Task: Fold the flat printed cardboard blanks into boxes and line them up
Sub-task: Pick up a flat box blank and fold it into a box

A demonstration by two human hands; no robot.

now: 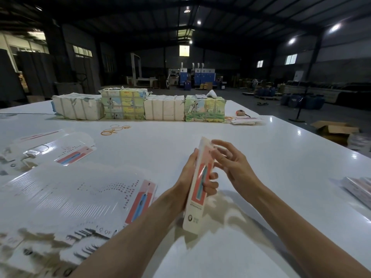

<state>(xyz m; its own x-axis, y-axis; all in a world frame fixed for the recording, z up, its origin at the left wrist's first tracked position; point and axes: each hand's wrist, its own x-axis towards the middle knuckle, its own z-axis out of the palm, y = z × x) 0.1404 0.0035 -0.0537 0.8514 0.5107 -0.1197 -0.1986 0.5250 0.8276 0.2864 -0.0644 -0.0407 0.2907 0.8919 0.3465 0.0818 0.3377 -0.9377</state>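
White table (251, 137) in a dim factory hall. My left hand (186, 177) wraps the box (197, 203) at mid-length, thumb on the left wall, fingers curled round onto the printed front. My right hand (230, 163) is spread and relaxed just right of the box's upper end, fingertips at the top flap; motion blur, so cannot tell whether they touch.

Box is over the near middle of the table, nearly upright. Long axis runs from its lower end near me up and away, so the top end sits closest to the right hand; judged next step is closing that end. Nothing seen inside it.

Flat blanks (80, 197) lie fanned at the near left edge, well apart from the box, nearer my left hand. Rubber bands (112, 130) are scattered mid-table. Wrapped bundles (140, 107) run in a row along the far edge. On the floor beyond the right edge sits an open carton (333, 128); contents hidden.
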